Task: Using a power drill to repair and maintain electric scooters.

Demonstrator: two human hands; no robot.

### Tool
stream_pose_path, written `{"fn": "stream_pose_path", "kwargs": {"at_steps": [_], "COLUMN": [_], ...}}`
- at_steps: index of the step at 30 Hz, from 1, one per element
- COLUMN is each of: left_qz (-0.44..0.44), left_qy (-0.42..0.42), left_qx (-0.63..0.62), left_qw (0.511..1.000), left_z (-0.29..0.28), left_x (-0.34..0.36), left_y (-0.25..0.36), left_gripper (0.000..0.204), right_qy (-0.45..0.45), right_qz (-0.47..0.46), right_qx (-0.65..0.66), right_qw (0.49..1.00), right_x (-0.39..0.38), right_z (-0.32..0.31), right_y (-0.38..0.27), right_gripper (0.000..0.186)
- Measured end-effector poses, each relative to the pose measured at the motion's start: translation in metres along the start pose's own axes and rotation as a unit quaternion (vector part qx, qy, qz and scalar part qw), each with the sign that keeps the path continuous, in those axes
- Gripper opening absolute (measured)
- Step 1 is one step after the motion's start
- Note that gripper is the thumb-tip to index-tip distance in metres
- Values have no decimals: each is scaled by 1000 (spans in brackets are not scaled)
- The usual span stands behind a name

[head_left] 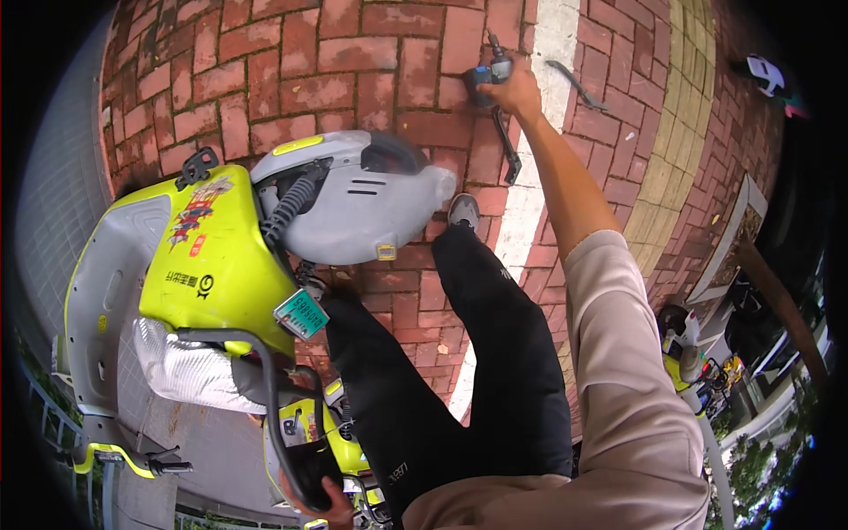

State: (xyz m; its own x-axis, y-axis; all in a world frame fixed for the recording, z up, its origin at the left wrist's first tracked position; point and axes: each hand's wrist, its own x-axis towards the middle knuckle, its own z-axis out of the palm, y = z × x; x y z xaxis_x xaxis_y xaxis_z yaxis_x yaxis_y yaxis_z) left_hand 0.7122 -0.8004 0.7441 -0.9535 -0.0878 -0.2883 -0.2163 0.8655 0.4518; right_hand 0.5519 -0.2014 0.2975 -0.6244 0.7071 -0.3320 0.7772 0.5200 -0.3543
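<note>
Out at the upper right, my right hand (517,88) is closed around a cordless power driver (501,65) with a blue-and-black body, held low over the brick paving. A dark metal bar (510,150) lies just below it, and a second thin dark bar (579,86) rests beyond the white line. My left hand (334,505) is closed at the lower end of the black grab rail (269,371) of a yellow-green and grey electric scooter (221,256); its fingers are partly hidden. The scooter's grey rear wheel cover (380,203) reaches close to my shoe (464,212).
A small green plate (301,314) juts from the scooter beside my leg. Another yellow-green scooter (300,424) stands behind it. White line (521,212) and yellow paving strip (667,150) cross the red bricks (353,53). A tree trunk (777,291) and parked bikes are at right.
</note>
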Motion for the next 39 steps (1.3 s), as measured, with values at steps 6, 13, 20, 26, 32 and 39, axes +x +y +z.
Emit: {"fn": "stream_pose_path", "kwargs": {"at_steps": [6,13,20,26,32,39], "left_qz": [-32,-36,-11,-30,54,31], "left_qy": [-21,-26,-83,-87,-138,-100], "left_qx": [9,15,62,55,56,33], "left_qw": [999,999,995,994,987,994], "left_z": [-10,-35,-21,-19,-12,-12], "left_x": [-7,-23,-9,-4,6,0], "left_y": [12,-43,-5,11,15,23], "left_gripper": [60,59,56,62,68,62], "right_qy": [-87,-63,21,115,101,-55], "right_qz": [-1,89,276,357,507,467], "right_qx": [82,220,362,455,430,271], "right_qw": [993,969,890,808,741,840], "right_x": [11,-51,-211,-315,-394,-412], "right_z": [25,-60,-76,8,72,63], "right_y": [66,94,217,278,338,356], "right_gripper": [69,68,59,72,68,60]}}
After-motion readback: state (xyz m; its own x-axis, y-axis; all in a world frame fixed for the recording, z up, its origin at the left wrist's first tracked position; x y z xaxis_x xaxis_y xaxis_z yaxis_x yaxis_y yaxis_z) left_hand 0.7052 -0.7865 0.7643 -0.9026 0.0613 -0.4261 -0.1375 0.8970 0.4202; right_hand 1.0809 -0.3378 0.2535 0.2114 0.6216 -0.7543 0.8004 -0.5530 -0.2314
